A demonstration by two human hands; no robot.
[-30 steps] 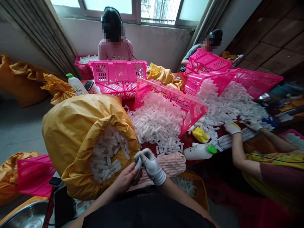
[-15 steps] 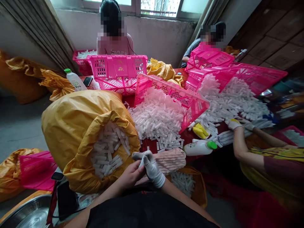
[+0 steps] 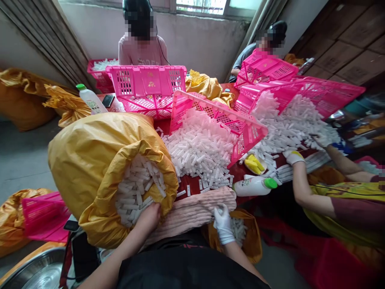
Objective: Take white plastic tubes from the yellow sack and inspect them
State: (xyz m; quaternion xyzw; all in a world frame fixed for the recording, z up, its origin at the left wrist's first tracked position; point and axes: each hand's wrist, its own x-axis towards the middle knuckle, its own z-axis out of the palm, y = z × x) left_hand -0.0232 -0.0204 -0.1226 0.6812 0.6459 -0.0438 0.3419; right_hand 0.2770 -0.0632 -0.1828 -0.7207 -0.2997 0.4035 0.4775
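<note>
My bare left hand [image 3: 148, 216] reaches into the mouth of a big yellow bag [image 3: 99, 160] full of small white tubes [image 3: 136, 192]; its fingers are curled among the tubes and mostly hidden. My right hand [image 3: 223, 222], in a white glove, is down at a lower yellow bag [image 3: 249, 241] that also holds white tubes [image 3: 239, 230], just below a folded pink cloth [image 3: 195, 208] on the table edge. Its fingers are bunched over the tubes; what they hold is hidden.
Tilted pink baskets [image 3: 222, 124] spill heaps of white tubes [image 3: 201, 150] over the red table. A white bottle with a green cap [image 3: 255, 185] lies nearby. A person's gloved hands [image 3: 294, 157] work at the right; two more people sit at the far side. A metal bowl [image 3: 36, 273] sits lower left.
My hands were together in front of me on a small white piece. They have parted: the left went into the big yellow bag, the right dropped to the lower bag.
</note>
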